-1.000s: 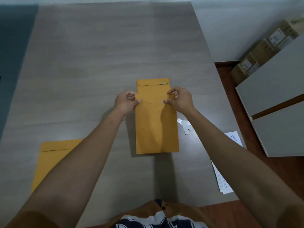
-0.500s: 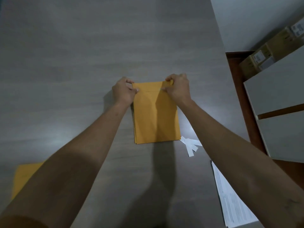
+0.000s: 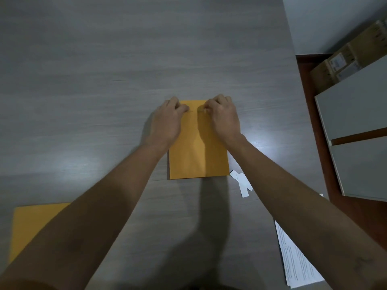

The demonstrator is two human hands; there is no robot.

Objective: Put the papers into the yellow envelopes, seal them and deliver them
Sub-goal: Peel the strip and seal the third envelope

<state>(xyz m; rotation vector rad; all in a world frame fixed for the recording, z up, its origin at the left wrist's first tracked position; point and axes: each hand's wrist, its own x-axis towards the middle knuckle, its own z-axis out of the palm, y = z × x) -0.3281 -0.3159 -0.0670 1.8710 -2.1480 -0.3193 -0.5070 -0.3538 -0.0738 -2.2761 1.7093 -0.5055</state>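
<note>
A yellow envelope point(image 3: 199, 155) lies flat in the middle of the grey table point(image 3: 104, 70), its flap folded down at the far end. My left hand point(image 3: 167, 120) and my right hand point(image 3: 223, 117) sit on that folded top. Their fingers are curled over the fold and the thumb tips press on the flap's edge, close together near the middle. A second yellow envelope point(image 3: 31, 225) lies at the near left, partly under my left forearm. Printed white papers point(image 3: 295, 262) lie at the near right table edge, partly covered by my right forearm.
Small white paper strips point(image 3: 243, 183) lie just right of the envelope's near corner. Beyond the table's right edge are a white cabinet point(image 3: 356, 130), cardboard boxes point(image 3: 343, 65) by the wall, and dark red floor.
The flap went from standing open to folded flat. My hands moved from the envelope's sides onto the fold, thumbs drawing in toward the middle. The view tilted down and nearer.
</note>
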